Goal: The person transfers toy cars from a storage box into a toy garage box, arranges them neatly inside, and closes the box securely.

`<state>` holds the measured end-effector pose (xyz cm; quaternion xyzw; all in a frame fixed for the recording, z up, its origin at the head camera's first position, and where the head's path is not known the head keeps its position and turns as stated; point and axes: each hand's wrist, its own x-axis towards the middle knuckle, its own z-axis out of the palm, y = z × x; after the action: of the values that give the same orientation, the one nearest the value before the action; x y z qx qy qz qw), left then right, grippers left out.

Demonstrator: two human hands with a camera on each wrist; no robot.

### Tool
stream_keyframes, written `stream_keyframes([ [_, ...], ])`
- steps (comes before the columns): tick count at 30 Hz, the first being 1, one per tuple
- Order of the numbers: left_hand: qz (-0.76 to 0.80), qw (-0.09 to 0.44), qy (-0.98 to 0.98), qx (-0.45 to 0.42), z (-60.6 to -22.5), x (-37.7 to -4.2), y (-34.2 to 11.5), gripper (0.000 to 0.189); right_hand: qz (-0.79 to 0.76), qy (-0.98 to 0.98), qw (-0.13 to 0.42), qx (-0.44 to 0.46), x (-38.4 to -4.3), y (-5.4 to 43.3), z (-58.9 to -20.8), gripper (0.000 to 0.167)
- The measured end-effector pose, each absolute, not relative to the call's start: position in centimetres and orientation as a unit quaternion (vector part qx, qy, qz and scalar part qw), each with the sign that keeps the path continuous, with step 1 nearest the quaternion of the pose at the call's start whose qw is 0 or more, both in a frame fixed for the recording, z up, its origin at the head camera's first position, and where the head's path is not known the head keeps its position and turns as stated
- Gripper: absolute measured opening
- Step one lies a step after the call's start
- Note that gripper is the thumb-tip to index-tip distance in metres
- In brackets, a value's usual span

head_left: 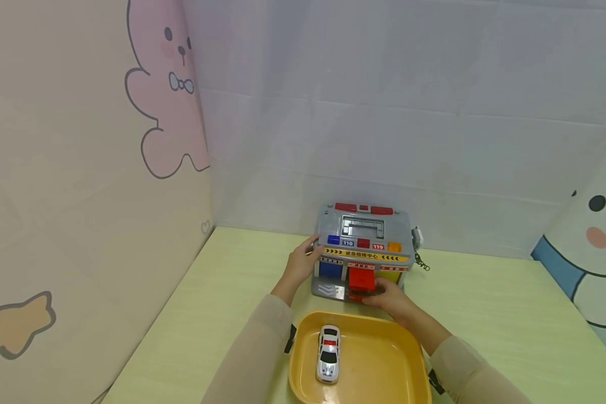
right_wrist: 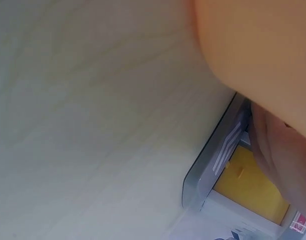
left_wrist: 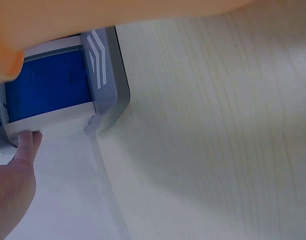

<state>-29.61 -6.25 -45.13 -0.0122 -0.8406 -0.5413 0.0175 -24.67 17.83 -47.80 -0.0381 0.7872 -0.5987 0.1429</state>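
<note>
A grey toy emergency station has a blue door, a yellow door and a red boxy piece jutting from its middle bay. I cannot tell whether that piece is a raised door or a vehicle. My left hand holds the station's upper left corner; in the left wrist view its fingertips lie along the side wall beside the blue door. Curled fingers of my right hand hold the red piece at its lower right. The right wrist view hides their contact behind the hand.
Nearer me is a yellow tray, with a white toy police car in its left part. A small handset with a coiled cord hangs at the station's right side. The pale wood-grained table meets a grey curtain behind.
</note>
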Motion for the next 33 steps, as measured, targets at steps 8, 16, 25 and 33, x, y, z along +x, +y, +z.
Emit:
stream_keyframes([
  [8, -0.542, 0.018, -0.84, -0.013, -44.86, -29.49, -6.13, 0.047, -0.602, 0.787, 0.132, -0.021, -24.56, 17.97, -47.36, 0.017],
  [16, -0.54, 0.017, -0.841, -0.014, -44.86, -29.57, -6.05, 0.047, -0.594, 0.796, 0.116, -0.008, -24.68, 18.08, -47.51, 0.014],
  [25, -0.542, 0.016, -0.84, -0.011, -44.96, -29.74, -5.98, 0.047, -0.591, 0.796, 0.129, -0.021, -24.75, 18.01, -47.46, 0.038],
  [33, -0.542, 0.015, -0.84, -0.007, -44.94, -29.51, -6.11, 0.047, -0.591, 0.793, 0.139, -0.047, -24.98, 18.41, -47.87, 0.036],
])
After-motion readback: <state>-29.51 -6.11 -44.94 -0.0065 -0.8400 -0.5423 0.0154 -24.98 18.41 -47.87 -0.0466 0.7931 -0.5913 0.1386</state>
